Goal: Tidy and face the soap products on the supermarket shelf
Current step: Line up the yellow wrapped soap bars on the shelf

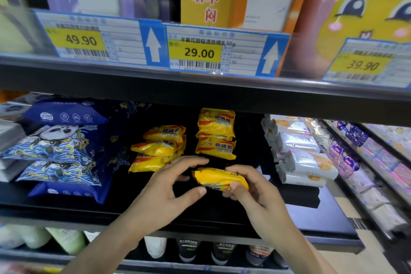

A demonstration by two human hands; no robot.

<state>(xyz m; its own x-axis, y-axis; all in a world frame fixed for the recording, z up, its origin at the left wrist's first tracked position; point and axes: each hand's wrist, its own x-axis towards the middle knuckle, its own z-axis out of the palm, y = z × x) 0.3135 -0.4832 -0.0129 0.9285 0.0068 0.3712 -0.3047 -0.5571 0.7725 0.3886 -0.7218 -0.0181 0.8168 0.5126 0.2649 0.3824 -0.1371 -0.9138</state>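
**Soap shelf, one yellow bar in hand**

We noted the right hand (251, 189) curled round a yellow soap bar (219, 179), thumb on its near edge and fingers wrapped over the right end. The bar was held just above the black shelf (222, 213), tilted, in front of the other yellow soap.

The left hand (169, 187) was half open: fingers (191, 161) spread and gently bent, reaching toward the bar's left end, the thumb under its near left corner. Whether the fingertips touched the wrapper, we could not tell.

Counts. Behind the hands we saw two groups of yellow soap. The left stack (159, 148) showed three bars, piled unevenly and skewed. The right stack (216, 134) showed two faces plainly, with a thin edge between them that might have been a third; we could not be sure. With the held bar, that made at least six.

To the left lay blue patterned packs (60, 151), about five visible, stacked and overlapping. To the right, white wrapped soap packs (304, 158) stood in rows, too many and too blurred to count. Three price tags (200, 52) hung on the shelf edge above, reading 49.90, 29.00 and 39.90. Bottles (155, 249) stood on the shelf below, partly hidden.
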